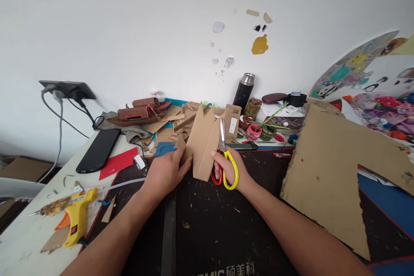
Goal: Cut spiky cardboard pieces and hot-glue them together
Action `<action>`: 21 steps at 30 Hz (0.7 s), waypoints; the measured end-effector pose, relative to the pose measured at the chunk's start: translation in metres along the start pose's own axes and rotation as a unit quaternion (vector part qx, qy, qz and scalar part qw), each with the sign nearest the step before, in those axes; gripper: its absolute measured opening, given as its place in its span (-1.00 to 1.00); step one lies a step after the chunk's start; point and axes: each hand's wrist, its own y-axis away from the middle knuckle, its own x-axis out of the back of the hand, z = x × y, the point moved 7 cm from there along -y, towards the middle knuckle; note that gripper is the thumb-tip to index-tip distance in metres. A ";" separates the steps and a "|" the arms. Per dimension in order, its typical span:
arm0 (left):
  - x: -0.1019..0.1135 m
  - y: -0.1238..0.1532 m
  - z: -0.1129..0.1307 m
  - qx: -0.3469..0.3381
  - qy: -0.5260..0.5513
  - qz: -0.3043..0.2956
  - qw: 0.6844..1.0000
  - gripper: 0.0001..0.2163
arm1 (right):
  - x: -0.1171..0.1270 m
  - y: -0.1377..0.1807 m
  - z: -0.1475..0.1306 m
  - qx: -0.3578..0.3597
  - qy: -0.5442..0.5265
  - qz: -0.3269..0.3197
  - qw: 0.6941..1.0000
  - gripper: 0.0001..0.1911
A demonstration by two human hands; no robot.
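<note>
My left hand [166,171] grips the left edge of a zigzag-cut piece of brown cardboard [202,144], which is lifted just above the dark cutting mat [207,220]. My right hand [228,168] is closed through the red and yellow handles of a pair of scissors [223,155]. Their steel blades point up and away along the right edge of the cardboard piece. Both forearms reach in from the bottom of the view.
A big cardboard sheet [326,168] lies at right. A yellow glue gun [76,220] lies front left, with a black phone [98,150] and red paper [118,163] behind it. Cardboard scraps, a black flask [244,90] and paint pots [255,129] line the wall.
</note>
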 end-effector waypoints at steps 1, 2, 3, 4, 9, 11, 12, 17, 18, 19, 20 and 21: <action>0.001 0.000 0.001 0.000 -0.022 -0.003 1.000 -0.59 | -0.001 0.001 -0.001 0.003 0.005 -0.001 1.000 -0.62; 0.002 0.000 0.001 0.002 -0.040 -0.007 0.999 -0.58 | -0.002 0.002 -0.002 0.006 0.011 -0.002 1.000 -0.63; 0.003 -0.001 0.002 0.005 -0.056 -0.011 0.998 -0.58 | -0.002 0.003 -0.004 0.010 0.017 -0.004 1.000 -0.63; 0.005 -0.001 0.002 0.008 -0.067 -0.013 0.998 -0.58 | -0.003 0.003 -0.005 0.012 0.023 -0.006 1.000 -0.64; 0.008 -0.001 0.005 0.007 -0.076 -0.011 0.997 -0.65 | -0.003 0.004 -0.004 0.010 0.031 -0.002 0.999 -0.65; 0.007 0.000 0.005 0.006 -0.075 -0.010 0.997 -0.66 | -0.003 0.004 -0.003 0.011 0.031 -0.003 0.999 -0.64; 0.007 0.000 0.005 0.007 -0.077 -0.009 0.997 -0.66 | -0.004 0.005 -0.003 0.011 0.030 -0.004 0.999 -0.64; 0.008 -0.001 0.004 0.017 -0.077 -0.001 0.997 -0.66 | -0.006 0.006 -0.005 0.010 0.031 -0.009 0.999 -0.65; 0.008 -0.002 0.004 0.019 -0.075 0.000 0.997 -0.66 | -0.007 0.006 -0.005 0.010 0.033 -0.008 0.999 -0.65; 0.008 -0.002 0.004 0.021 -0.072 0.001 0.997 -0.66 | -0.007 0.006 -0.006 0.010 0.034 -0.007 0.999 -0.66; 0.008 -0.002 0.004 0.023 -0.071 0.001 0.997 -0.66 | -0.007 0.006 -0.006 0.010 0.035 -0.006 0.999 -0.66; 0.008 -0.003 0.004 0.025 -0.071 0.000 0.997 -0.66 | -0.007 0.006 -0.006 0.010 0.037 -0.006 0.999 -0.67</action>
